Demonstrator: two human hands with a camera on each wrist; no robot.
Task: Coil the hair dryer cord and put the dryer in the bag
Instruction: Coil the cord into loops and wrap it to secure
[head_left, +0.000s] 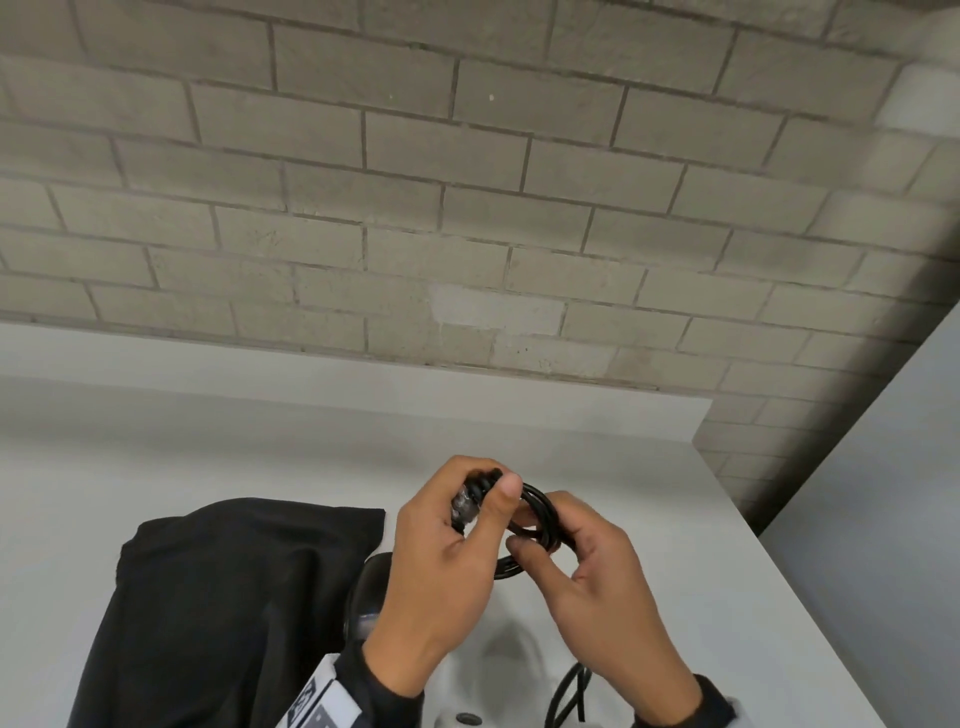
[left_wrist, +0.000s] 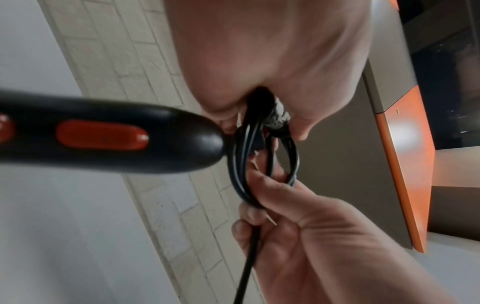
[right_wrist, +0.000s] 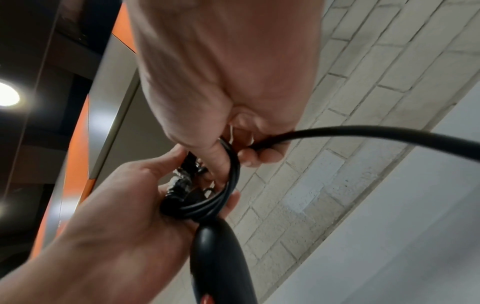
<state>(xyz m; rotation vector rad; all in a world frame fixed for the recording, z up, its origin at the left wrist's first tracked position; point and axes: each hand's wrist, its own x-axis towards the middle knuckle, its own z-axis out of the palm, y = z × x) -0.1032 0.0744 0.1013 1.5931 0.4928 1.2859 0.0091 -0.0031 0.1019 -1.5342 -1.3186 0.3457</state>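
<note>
Above the white counter (head_left: 649, 525), just in front of the brick wall (head_left: 467, 182), the black cord (head_left: 537, 506) is held between both hands as a small bundle of several loops. The left hand (head_left: 441, 561) is curled round one side of the bundle, its thumb pressed over the strands near a shiny clear wrapping whose purpose cannot be told. The right hand (head_left: 597, 566) pinches the opposite side of the loops between thumb and fingertips, while an uncoiled length of cord (right_wrist: 363, 131) runs out past the right fingers. The dryer handle (left_wrist: 109, 135), black with a red switch (left_wrist: 101, 134), hangs from the cord just below the left hand and is not gripped itself. The black bag (head_left: 223, 597) lies slumped on the counter to the left, well within reach.

The cord is judged springy and smooth-jacketed: the loops are likely to spread or slip if the pinch is relaxed, so the bundle is best kept clamped where the strands cross. The dryer is judged rigid and the heavier part, so its weight pulls on the cord's root; it is better taken by the handle before bagging. The bag is soft cloth and looks collapsed, so its mouth is expected to need holding open.
</note>
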